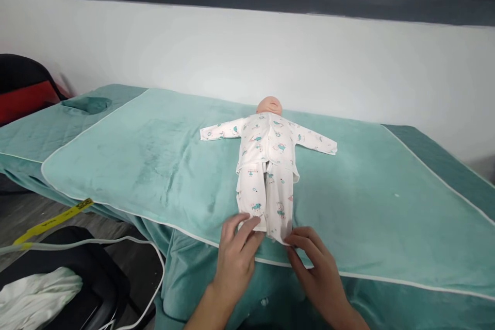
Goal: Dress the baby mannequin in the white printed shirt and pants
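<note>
A baby doll (269, 105) lies on its back on a teal towel (162, 165), dressed in a white printed top (266, 142) and matching trousers (265, 198), its sleeves spread out to both sides. My left hand (235, 255) pinches the hem of the left trouser leg with thumb and fingers. My right hand (315, 268) pinches the hem of the right trouser leg at the towel's near edge.
The towel covers a teal massage bed (436, 160) set against a white wall under a dark window frame. A face hole (87, 104) is at the bed's left end. A black chair with white cloth (36, 296), a white cable and yellow tape (54, 220) are at lower left.
</note>
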`<action>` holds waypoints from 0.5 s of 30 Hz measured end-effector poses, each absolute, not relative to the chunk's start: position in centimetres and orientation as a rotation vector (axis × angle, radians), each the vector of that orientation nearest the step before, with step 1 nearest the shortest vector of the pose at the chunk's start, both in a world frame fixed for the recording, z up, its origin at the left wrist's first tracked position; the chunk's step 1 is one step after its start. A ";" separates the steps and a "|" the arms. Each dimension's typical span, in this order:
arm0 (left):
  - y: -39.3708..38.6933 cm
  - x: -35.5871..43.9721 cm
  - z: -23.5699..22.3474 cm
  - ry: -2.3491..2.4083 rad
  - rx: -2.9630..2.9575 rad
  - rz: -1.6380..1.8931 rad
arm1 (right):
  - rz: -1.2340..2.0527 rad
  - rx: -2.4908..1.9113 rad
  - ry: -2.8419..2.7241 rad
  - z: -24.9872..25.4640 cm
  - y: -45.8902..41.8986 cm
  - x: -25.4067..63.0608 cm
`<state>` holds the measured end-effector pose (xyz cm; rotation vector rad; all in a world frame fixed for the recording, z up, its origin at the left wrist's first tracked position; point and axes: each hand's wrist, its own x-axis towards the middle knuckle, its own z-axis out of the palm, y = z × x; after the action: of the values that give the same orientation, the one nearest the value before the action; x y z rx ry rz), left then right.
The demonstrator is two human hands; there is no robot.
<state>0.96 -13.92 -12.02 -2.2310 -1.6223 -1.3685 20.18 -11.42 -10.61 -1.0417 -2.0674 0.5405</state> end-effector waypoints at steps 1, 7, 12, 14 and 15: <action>-13.8 1.1 -12.0 -1.611 -2.253 -1.362 | 0.564 -1.038 -2.069 -10.7 -11.3 20.1; -13.2 2.2 -13.2 -1.678 -2.173 -1.486 | 0.633 -1.032 -2.047 -11.5 -11.1 19.9; -12.7 2.5 -13.8 -1.594 -2.165 -1.456 | 0.658 -1.066 -1.972 -12.2 -11.4 19.5; -12.7 2.5 -13.7 -1.586 -2.175 -1.383 | 0.657 -1.069 -1.972 -12.4 -11.4 19.6; -12.7 2.5 -13.6 -1.584 -2.175 -1.348 | 0.657 -1.065 -1.986 -12.3 -11.4 19.7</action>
<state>2.52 -12.69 -13.60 -2.1754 -1.5840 -1.3476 19.72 -11.39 -12.33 -1.0646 -1.9857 0.6568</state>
